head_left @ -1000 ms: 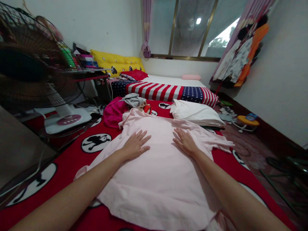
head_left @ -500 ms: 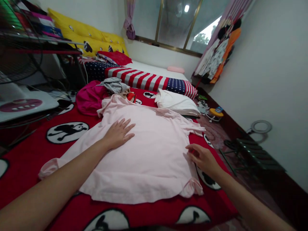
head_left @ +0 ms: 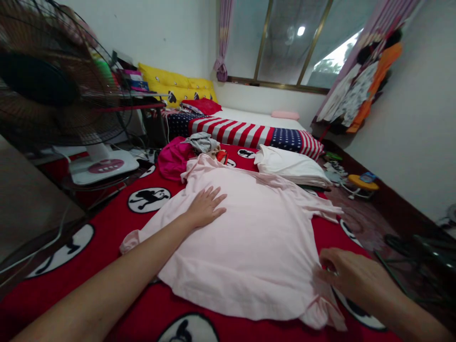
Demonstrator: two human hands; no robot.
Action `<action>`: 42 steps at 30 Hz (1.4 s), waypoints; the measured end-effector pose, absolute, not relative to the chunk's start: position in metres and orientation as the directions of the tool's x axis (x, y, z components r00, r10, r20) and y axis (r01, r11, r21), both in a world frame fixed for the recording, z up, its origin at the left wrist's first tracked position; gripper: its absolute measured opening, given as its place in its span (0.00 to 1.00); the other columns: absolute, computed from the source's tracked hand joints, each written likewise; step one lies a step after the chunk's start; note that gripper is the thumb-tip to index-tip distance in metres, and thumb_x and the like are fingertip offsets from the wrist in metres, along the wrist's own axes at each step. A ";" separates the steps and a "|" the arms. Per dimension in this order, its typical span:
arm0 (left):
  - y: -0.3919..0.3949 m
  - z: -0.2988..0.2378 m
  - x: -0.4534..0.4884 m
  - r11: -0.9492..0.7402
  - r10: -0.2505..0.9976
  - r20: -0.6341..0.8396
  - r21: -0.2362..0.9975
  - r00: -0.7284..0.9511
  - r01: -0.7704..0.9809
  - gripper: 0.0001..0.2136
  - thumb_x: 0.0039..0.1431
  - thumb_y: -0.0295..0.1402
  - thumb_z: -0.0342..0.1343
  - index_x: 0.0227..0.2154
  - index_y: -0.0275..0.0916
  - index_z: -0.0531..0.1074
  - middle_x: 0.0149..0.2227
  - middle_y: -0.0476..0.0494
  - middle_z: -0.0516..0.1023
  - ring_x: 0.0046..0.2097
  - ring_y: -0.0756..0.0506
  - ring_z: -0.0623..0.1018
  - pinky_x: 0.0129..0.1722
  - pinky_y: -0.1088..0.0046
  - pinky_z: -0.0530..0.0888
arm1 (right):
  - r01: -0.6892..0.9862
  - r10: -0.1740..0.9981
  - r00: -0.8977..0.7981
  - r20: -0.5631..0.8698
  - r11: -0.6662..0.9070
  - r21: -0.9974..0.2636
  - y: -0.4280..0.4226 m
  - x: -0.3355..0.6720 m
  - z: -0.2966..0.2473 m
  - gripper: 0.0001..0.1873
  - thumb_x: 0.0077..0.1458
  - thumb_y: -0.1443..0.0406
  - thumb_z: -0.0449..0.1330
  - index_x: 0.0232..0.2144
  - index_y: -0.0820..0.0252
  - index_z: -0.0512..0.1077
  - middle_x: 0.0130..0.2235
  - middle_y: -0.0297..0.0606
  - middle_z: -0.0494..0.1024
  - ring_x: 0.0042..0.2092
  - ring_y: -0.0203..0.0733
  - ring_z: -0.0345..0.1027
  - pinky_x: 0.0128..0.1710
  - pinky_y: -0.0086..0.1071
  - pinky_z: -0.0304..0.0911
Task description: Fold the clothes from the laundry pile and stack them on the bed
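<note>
A pale pink T-shirt (head_left: 249, 237) lies spread over a red blanket (head_left: 107, 280) printed with black monkey figures in white ovals. My left hand (head_left: 204, 209) rests flat on the shirt's left half, fingers spread. At the shirt's right side edge is my right hand (head_left: 351, 273), its thumb and curled fingers pinching the fabric above the lower right corner. That corner is bunched up, and so is the sleeve-like fold at the lower left. Some of the right fingertips are hidden behind the hand.
Beyond the shirt lie folded white clothes (head_left: 292, 166) and a magenta garment (head_left: 176, 159) with a grey cloth (head_left: 201, 141). A fan (head_left: 103, 164) stands on the left. A yellow stool (head_left: 363, 182) is on the floor at right, and a bed (head_left: 245, 135) lines the window wall.
The view has turned left, bringing more of the fan into sight. My right hand has moved down along the shirt's right edge and closed on it; my left hand stays flat on the shirt.
</note>
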State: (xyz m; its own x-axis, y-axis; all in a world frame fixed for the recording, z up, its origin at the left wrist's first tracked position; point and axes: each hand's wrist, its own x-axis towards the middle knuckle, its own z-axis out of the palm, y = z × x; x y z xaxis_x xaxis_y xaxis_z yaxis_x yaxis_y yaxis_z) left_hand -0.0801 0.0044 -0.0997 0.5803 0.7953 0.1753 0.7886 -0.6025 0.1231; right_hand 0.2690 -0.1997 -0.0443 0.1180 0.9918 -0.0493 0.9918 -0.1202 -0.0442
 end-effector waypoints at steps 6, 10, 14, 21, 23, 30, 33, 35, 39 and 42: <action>0.005 -0.102 -0.081 -0.601 0.797 0.211 0.185 0.566 0.778 0.27 0.63 0.49 0.45 0.62 0.45 0.61 0.67 0.41 0.54 0.68 0.37 0.53 0.65 0.54 0.51 | 0.934 0.983 -0.165 0.084 0.183 -0.305 -0.112 0.174 -0.037 0.10 0.51 0.59 0.60 0.37 0.53 0.74 0.38 0.38 0.78 0.33 0.39 0.70 0.30 0.30 0.56; 0.017 -0.101 -0.096 -0.524 0.844 0.335 0.344 0.419 0.779 0.22 0.61 0.38 0.52 0.56 0.36 0.67 0.64 0.36 0.61 0.64 0.41 0.62 0.63 0.64 0.60 | 0.858 0.980 -0.101 0.174 0.174 -0.483 -0.068 0.133 -0.066 0.08 0.53 0.63 0.58 0.34 0.56 0.75 0.36 0.36 0.78 0.34 0.38 0.70 0.35 0.30 0.60; 0.046 -0.086 -0.124 -0.378 0.869 0.468 0.420 0.160 0.825 0.22 0.55 0.28 0.53 0.55 0.36 0.65 0.58 0.35 0.66 0.59 0.42 0.68 0.60 0.66 0.65 | 0.784 0.948 0.063 0.310 0.145 -0.604 -0.058 0.134 -0.092 0.09 0.54 0.63 0.55 0.32 0.54 0.75 0.34 0.34 0.78 0.36 0.40 0.70 0.37 0.32 0.61; 0.097 -0.051 -0.157 -0.070 0.886 0.440 0.439 -0.146 0.896 0.24 0.50 0.36 0.60 0.51 0.35 0.67 0.51 0.32 0.72 0.53 0.35 0.71 0.51 0.60 0.70 | 0.644 0.947 0.097 0.306 0.174 -0.745 -0.058 0.142 -0.099 0.09 0.51 0.61 0.56 0.30 0.55 0.76 0.31 0.35 0.79 0.33 0.41 0.70 0.36 0.33 0.62; 0.108 -0.044 -0.164 -0.067 0.922 0.367 0.464 -0.123 0.884 0.15 0.52 0.37 0.59 0.41 0.36 0.73 0.43 0.35 0.77 0.47 0.37 0.75 0.46 0.63 0.71 | 0.634 0.949 0.107 0.296 0.164 -0.756 -0.057 0.142 -0.098 0.09 0.50 0.61 0.57 0.30 0.55 0.76 0.31 0.35 0.79 0.33 0.41 0.70 0.35 0.33 0.62; 0.133 -0.009 -0.185 -0.150 0.953 0.301 0.541 -0.025 0.828 0.10 0.61 0.34 0.49 0.36 0.30 0.71 0.29 0.45 0.76 0.34 0.47 0.74 0.33 0.73 0.71 | 0.612 0.948 0.120 0.294 0.163 -0.774 -0.058 0.142 -0.097 0.09 0.50 0.62 0.57 0.29 0.55 0.77 0.31 0.35 0.79 0.32 0.41 0.71 0.34 0.32 0.62; 0.138 0.004 -0.184 -0.174 0.952 0.305 0.553 -0.003 0.815 0.10 0.62 0.32 0.48 0.37 0.31 0.70 0.26 0.47 0.74 0.29 0.49 0.73 0.30 0.75 0.70 | 0.616 0.950 0.123 0.288 0.155 -0.773 -0.059 0.142 -0.096 0.09 0.50 0.62 0.57 0.30 0.55 0.77 0.31 0.35 0.80 0.33 0.41 0.71 0.35 0.32 0.63; 0.141 0.011 -0.179 -0.219 0.939 0.342 0.541 0.025 0.812 0.08 0.61 0.31 0.49 0.37 0.32 0.71 0.27 0.48 0.75 0.30 0.50 0.73 0.32 0.75 0.70 | 0.613 0.950 0.124 0.287 0.154 -0.775 -0.059 0.142 -0.096 0.09 0.50 0.62 0.56 0.30 0.54 0.77 0.31 0.35 0.80 0.33 0.41 0.71 0.35 0.32 0.63; 0.141 0.025 -0.152 -0.330 0.893 0.439 0.483 0.102 0.811 0.07 0.56 0.28 0.53 0.36 0.33 0.74 0.31 0.46 0.77 0.35 0.48 0.74 0.41 0.70 0.72 | 0.613 0.950 0.124 0.285 0.153 -0.775 -0.059 0.141 -0.096 0.09 0.49 0.62 0.57 0.29 0.54 0.77 0.31 0.34 0.80 0.33 0.41 0.71 0.35 0.32 0.62; 0.125 0.035 -0.109 -0.429 0.849 0.496 0.440 0.185 0.789 0.09 0.56 0.28 0.54 0.37 0.34 0.76 0.37 0.43 0.79 0.41 0.45 0.75 0.47 0.67 0.70 | 0.607 0.951 0.130 0.281 0.148 -0.781 -0.058 0.142 -0.098 0.09 0.49 0.62 0.57 0.29 0.55 0.77 0.31 0.34 0.79 0.32 0.40 0.70 0.34 0.32 0.62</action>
